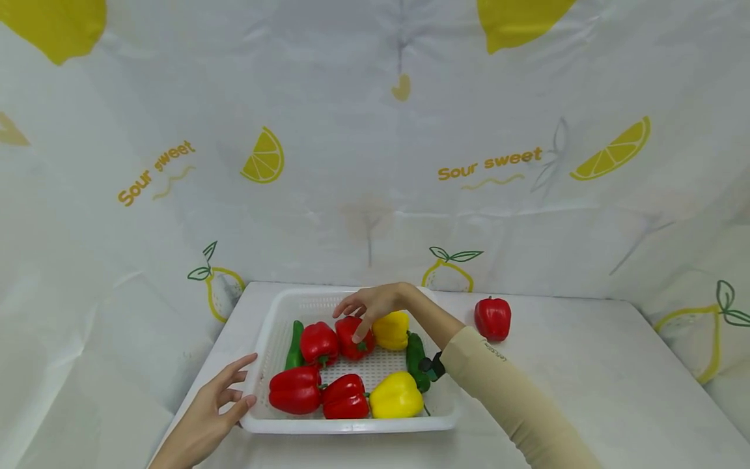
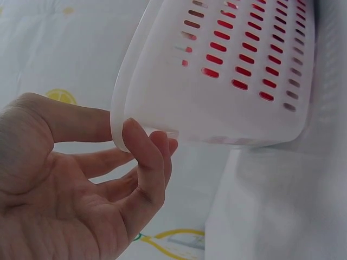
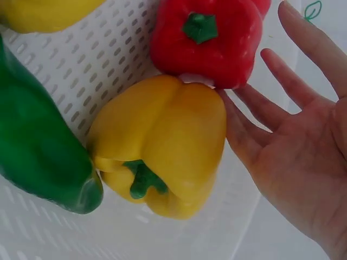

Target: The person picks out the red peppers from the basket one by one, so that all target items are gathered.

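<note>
A white perforated plastic basket [image 1: 351,426] holds several red bell peppers, two yellow bell peppers and green peppers. My left hand [image 1: 211,407] holds the basket's rim near its front left corner; the left wrist view shows bent fingers [image 2: 143,157] at the rim. Over the basket's back part, my right hand [image 1: 375,303] reaches down at a red bell pepper [image 1: 349,348], thumb across its front. Its fingers [image 3: 271,111] are spread and fairly straight in the right wrist view, beside that red pepper and a yellow bell pepper [image 3: 173,130].
A single red bell pepper [image 1: 493,319] stands on the white table [image 1: 562,371] right of the basket. Inside, a long green pepper [image 1: 295,345] lies at the left and a dark green one [image 1: 416,361] at the right. A lemon-print sheet [image 1: 351,228] hangs behind.
</note>
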Demonstrator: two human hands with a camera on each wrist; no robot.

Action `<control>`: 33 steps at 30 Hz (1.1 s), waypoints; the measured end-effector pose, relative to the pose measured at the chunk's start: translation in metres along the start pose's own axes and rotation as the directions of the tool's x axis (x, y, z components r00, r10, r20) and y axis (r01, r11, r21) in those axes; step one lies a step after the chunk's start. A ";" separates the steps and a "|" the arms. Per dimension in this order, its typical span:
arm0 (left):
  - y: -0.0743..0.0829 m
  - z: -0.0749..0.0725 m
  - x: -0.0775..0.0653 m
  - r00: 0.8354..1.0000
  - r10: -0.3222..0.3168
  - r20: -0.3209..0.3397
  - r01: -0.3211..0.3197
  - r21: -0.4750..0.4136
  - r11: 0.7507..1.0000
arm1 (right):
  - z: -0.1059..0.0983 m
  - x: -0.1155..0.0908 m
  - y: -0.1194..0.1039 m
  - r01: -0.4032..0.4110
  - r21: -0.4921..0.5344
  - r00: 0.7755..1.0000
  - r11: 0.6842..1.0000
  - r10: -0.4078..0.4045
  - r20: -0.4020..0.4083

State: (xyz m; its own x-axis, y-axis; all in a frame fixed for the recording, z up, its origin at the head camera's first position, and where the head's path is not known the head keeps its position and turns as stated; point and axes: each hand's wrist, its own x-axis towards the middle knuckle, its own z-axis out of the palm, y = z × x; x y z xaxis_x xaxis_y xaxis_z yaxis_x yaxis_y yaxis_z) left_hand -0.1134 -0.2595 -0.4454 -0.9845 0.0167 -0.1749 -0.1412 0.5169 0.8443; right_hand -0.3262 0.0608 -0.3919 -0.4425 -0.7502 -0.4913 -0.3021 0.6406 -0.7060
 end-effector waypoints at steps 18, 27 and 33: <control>-0.001 -0.001 0.000 1.000 0.020 0.010 -0.020 -0.029 0.999 | 0.008 0.008 0.010 -0.052 -0.015 0.999 0.999 0.052 -0.013; -0.002 0.000 0.001 1.000 0.015 0.009 -0.014 -0.026 1.000 | 0.011 0.005 0.006 -0.043 -0.090 0.998 0.995 0.039 -0.043; -0.002 -0.001 0.001 1.000 0.013 0.008 -0.013 -0.012 1.000 | 0.003 -0.005 0.009 0.063 -0.090 0.994 0.994 -0.071 -0.085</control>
State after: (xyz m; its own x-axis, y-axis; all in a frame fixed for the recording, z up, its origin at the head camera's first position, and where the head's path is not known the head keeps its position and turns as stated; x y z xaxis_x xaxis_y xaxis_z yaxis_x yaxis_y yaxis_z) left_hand -0.1138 -0.2609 -0.4469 -0.9854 0.0300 -0.1677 -0.1297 0.5065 0.8525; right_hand -0.3246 0.0694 -0.3972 -0.4898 -0.7772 -0.3950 -0.4045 0.6040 -0.6867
